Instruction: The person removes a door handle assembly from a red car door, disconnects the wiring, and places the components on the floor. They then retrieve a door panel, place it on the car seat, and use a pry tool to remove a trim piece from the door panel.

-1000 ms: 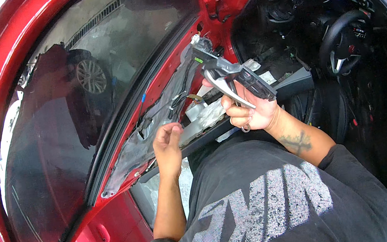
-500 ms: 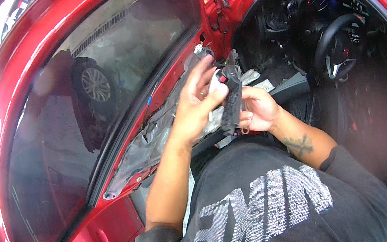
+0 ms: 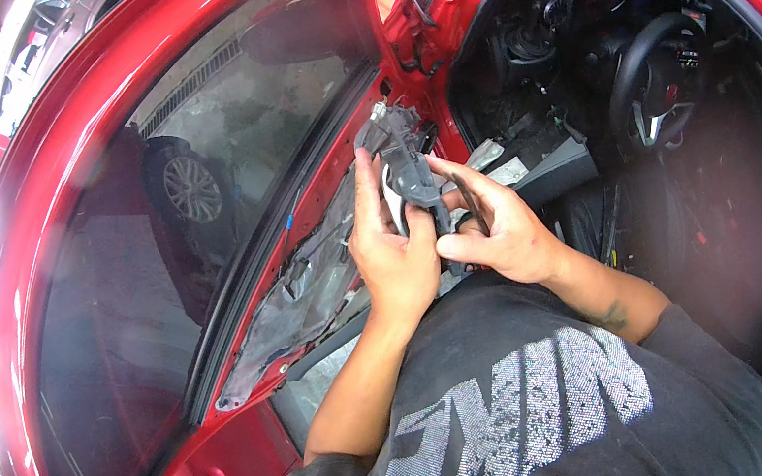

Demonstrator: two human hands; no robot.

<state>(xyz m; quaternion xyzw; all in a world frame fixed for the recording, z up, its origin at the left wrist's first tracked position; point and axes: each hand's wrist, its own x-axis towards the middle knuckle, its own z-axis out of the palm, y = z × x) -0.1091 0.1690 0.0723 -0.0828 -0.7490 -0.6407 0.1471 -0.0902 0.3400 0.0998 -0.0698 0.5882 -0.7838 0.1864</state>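
A dark grey plastic car door inner handle assembly (image 3: 409, 166) is held up in front of my chest, its ribbed back side facing up. A pale, shiny handle piece (image 3: 393, 201) shows along its left side. My left hand (image 3: 395, 261) is closed around the left and lower part, thumb on the near end. My right hand (image 3: 505, 233) grips the right side, thumb and fingers against the lower end. A thin dark strip (image 3: 468, 199) stands among my right fingers; whether it belongs to the assembly I cannot tell. Both palms hide the underside.
On the left, the open red car door (image 3: 255, 353) shows its bare inner side with torn clear sheeting (image 3: 296, 301). A blue-tipped rod (image 3: 289, 221) lies along it. To the right are the cabin's steering wheel (image 3: 666, 83) and grey sill trim (image 3: 555, 172).
The handle assembly has been turned over, so its back now shows and the red spot is out of sight. Both hands have shifted left and closed more firmly around it.
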